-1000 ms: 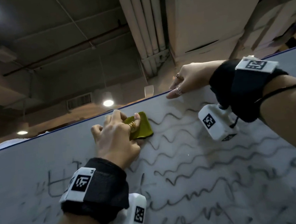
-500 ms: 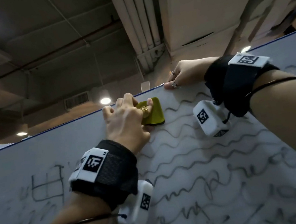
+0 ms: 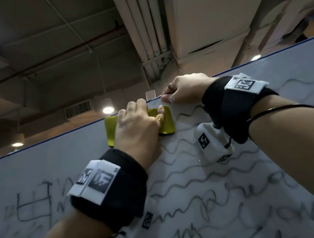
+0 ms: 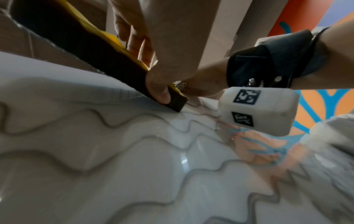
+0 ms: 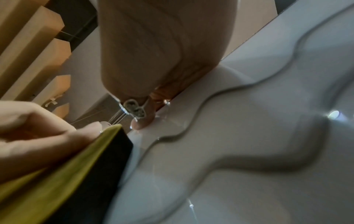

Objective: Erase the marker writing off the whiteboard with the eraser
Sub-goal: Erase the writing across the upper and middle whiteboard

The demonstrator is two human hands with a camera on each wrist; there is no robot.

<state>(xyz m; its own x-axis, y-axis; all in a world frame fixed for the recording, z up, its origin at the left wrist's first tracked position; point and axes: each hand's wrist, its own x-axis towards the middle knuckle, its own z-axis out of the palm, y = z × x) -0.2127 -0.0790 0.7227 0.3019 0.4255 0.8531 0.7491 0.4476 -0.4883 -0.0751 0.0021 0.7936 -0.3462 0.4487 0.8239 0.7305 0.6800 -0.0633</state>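
Since a second ago, slid rightward and up along the glossy white whiteboard [image 3: 185,206] to its blue-trimmed top edge: the yellow-backed, dark-felted rectangular eraser [image 3: 168,124], now just beside the right hand [image 3: 185,90]. Nearest, both forearms raised, black wrist straps with white tag blocks. Left hand [image 3: 139,129] laid over the eraser, fingers curled on its upper side, thumb clamped at the lower corner, felt pressed flat to the board. Right hand hooked over the top rim, fingers folded behind, ringed thumb on the face. Below and rightward, wavy grey marker lines [image 3: 201,175] and scrawl. Leftward along the rim, bare smudged board. Beyond, ceiling ducts and lamps.
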